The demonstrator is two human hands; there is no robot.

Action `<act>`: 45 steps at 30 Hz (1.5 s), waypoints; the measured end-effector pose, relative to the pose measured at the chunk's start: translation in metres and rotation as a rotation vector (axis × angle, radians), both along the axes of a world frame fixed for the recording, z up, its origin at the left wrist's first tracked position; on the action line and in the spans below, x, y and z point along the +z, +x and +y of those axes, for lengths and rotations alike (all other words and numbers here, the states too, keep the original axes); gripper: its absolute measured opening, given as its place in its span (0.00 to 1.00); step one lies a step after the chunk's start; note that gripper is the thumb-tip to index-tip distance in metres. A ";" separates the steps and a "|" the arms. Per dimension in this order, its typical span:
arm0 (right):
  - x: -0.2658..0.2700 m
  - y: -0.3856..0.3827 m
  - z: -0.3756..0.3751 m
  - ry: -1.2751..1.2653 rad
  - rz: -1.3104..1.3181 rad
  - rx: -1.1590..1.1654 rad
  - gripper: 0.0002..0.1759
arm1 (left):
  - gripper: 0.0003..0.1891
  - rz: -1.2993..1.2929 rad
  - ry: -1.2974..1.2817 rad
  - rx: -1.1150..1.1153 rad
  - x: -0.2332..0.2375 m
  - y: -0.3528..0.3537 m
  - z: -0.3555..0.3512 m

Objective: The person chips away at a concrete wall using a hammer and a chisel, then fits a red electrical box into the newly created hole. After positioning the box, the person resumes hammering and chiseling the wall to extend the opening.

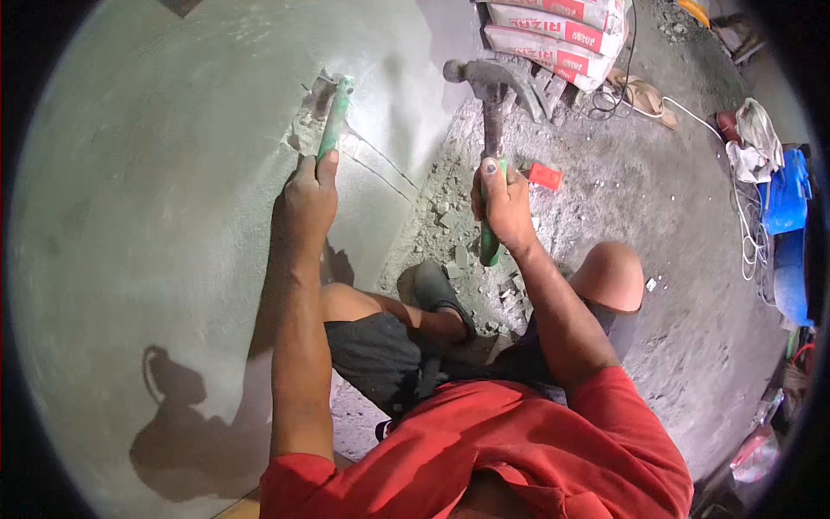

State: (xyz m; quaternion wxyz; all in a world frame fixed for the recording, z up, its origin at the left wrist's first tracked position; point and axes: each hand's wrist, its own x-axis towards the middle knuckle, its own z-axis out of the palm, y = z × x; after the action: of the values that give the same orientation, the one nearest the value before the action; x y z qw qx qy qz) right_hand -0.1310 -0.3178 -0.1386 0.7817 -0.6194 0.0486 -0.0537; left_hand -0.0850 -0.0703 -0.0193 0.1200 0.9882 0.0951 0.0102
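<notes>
My left hand [309,197] is closed round the lower part of a green chisel [334,117], which lies along a chipped patch [304,125] in the grey plastered wall. Its working tip is hard to make out. Two straight cut lines run from the patch down toward the floor. In my right hand [506,206] is a claw hammer [494,95] with a green grip, raised clear of the wall. The steel head is uppermost, its claw toward the right.
Broken rubble [450,221] litters the floor along the wall's foot, around my shoe [437,290]. A small red box [545,176] lies right of the hammer. Stacked cement bags [553,43] stand ahead. Cables, cloths and a blue container [787,195] are on the right.
</notes>
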 end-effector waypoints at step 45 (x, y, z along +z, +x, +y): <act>0.048 0.032 -0.006 0.142 -0.110 -0.046 0.27 | 0.15 0.074 -0.584 0.101 -0.014 0.012 -0.033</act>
State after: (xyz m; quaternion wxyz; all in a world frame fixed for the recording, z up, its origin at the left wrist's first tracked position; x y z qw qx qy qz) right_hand -0.0992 -0.3234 -0.0907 0.8236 -0.5574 0.0232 -0.1020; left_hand -0.0734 -0.1030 -0.0337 0.3948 0.9056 0.1472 -0.0478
